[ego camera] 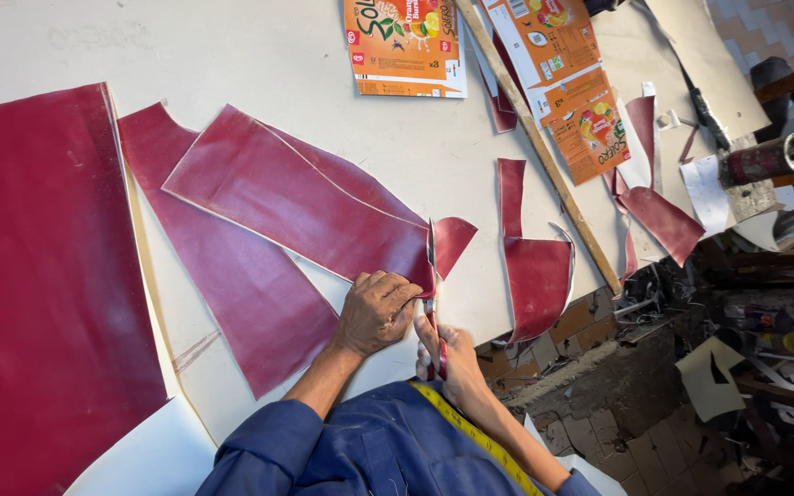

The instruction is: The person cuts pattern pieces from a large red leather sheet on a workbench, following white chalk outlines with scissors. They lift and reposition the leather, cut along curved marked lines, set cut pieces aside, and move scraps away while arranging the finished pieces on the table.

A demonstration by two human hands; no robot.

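L hand [377, 312], fingers curled, pins the red leather piece [296, 197] flat to the surface [259, 55] so it can't shift. R hand [448, 358] fingers wrap the scissors [432, 276], blades at the edge.

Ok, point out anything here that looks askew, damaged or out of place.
Nothing looks damaged. One red offcut hangs over the table edge, curling and only partly supported. Flattened orange cartons lie loose at the far side among red scraps. The left hand pins the red sheet while the right hand works scissors.

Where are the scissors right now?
In the head view, low centre: the scissors are in the right hand, cutting the dark red sheet beside the left hand.
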